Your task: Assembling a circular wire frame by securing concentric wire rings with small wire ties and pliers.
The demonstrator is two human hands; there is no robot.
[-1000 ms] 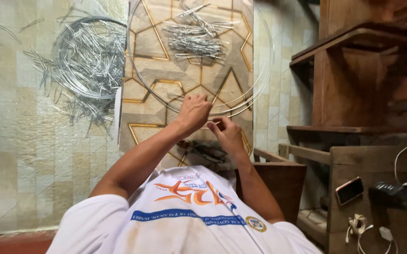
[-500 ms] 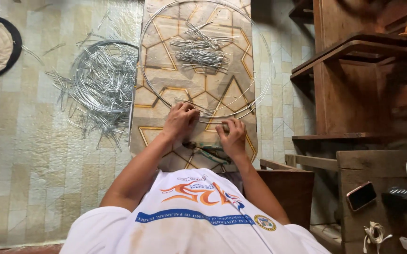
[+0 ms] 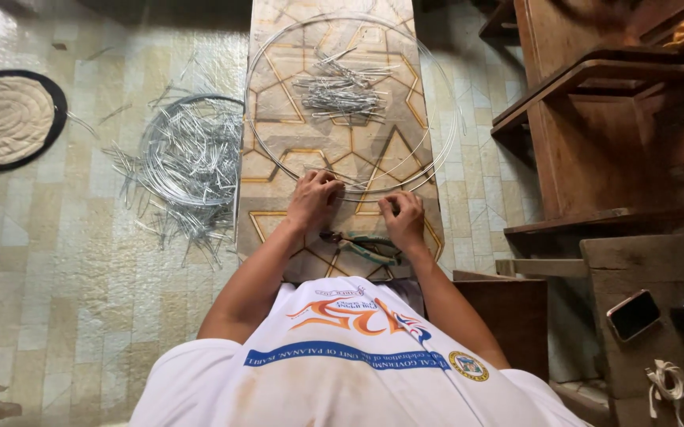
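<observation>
Wire hoop (image 3: 437, 126), thin and silvery, lies flat on the patterned tabletop (image 3: 278, 47), its near arc running under both hands. The left hand (image 3: 314, 199) is curled shut over the near rim of the hoop, knuckles up, and the right hand (image 3: 403, 217) is closed on the same stretch of wire a little further along, so the two hands sit close together but not touching, each pinching the hoop. Wire this fine looks light and springy rather than rigid: the big ring would likely flex and wobble if lifted from one point, and its smooth surface may slip through bare fingers, so a firm pinch with both hands near the working spot, as here, seems the sound hold. Cut ends could prick. Inside the hoop rests a loose pile of short wire pieces (image 3: 338, 91), well apart from the hands. Pliers with green handles (image 3: 365, 247) lie on the tabletop just below the hands, between the wrists. On the tiled floor to the left sits a tangled heap of wire coils and offcuts (image 3: 187, 162), and further left an oval mat (image 3: 5, 119).
</observation>
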